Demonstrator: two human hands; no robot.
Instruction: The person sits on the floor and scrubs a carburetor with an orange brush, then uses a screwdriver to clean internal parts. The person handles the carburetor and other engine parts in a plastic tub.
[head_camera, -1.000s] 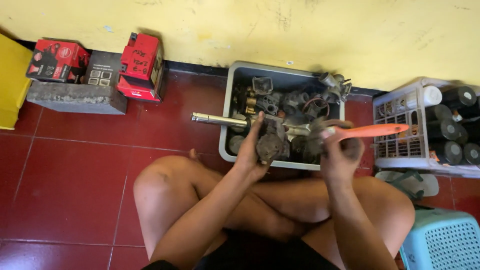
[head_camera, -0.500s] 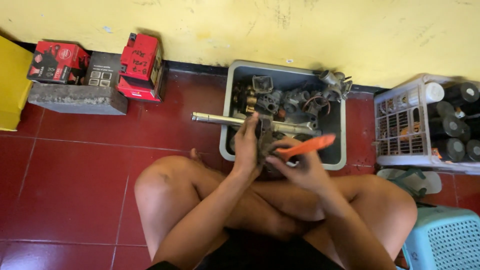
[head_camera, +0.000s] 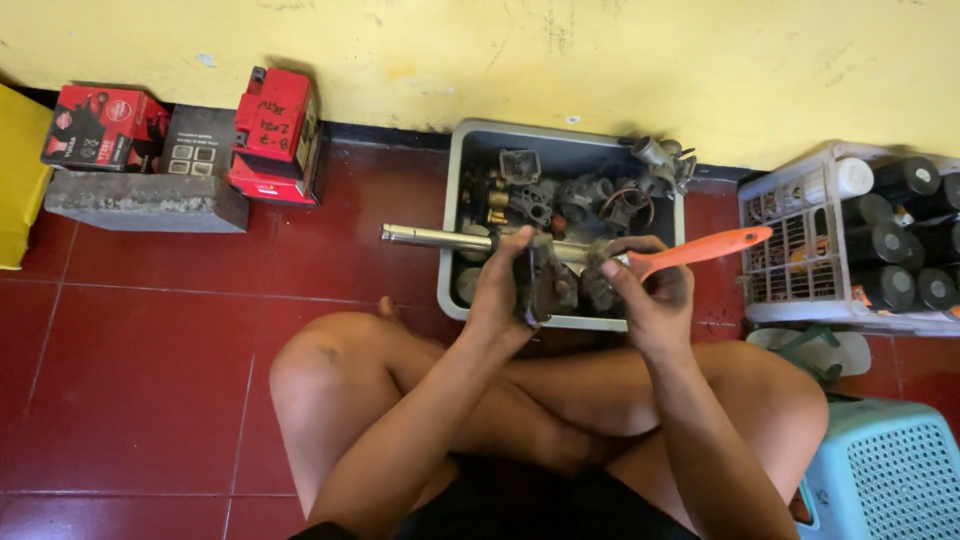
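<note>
A: What does the left hand (head_camera: 505, 290) hold?
B: Its fingers close around a grimy metal part (head_camera: 545, 285), above the grey tub (head_camera: 455, 215).
A: The right hand (head_camera: 655, 295)?
B: Fingers wrapped on an orange-handled brush (head_camera: 690, 252), bristles touching the part.

Red boxes (head_camera: 270, 135) on a concrete block (head_camera: 145, 200), white crate (head_camera: 790, 245) of black cans (head_camera: 890, 240)

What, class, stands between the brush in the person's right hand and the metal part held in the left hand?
Nothing visible. The right hand holds the orange-handled brush with its head right against the grimy metal part gripped by the left hand, above the grey tub.
</note>
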